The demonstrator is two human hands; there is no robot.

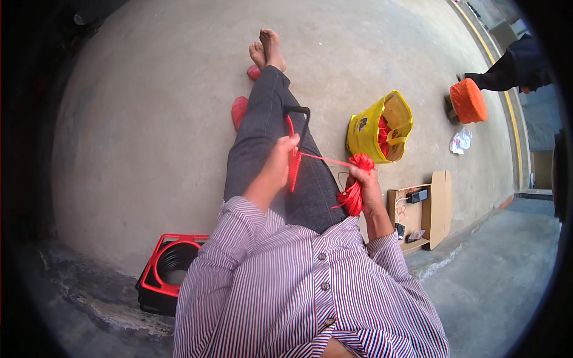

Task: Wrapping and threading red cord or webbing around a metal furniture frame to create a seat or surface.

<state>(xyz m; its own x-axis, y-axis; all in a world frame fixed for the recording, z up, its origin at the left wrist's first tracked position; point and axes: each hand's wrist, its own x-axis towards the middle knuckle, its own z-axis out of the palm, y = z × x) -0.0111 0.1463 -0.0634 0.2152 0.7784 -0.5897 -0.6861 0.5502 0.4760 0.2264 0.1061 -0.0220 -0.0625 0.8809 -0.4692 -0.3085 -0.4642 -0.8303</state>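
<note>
My left hand [279, 161] is closed around a thin black bent frame [307, 122] above my thighs. Red cord is wound in tight coils [294, 173] along one side of that frame. In my right hand [369, 190] is a bundle of red cord [353, 201], gripped over my right thigh. A single strand [325, 159] runs taut from the bundle across to the coils by my left hand. The lower part of the frame is hidden behind my left hand and the wound cord.
Right of my legs stands a yellow bag [367, 132] with red material inside. Nearer lies an open cardboard box [440, 206] holding small dark items. A stack of black frames with a red top one [160, 271] sits at left. Beyond are an orange stool [468, 101] and another person [522, 65].
</note>
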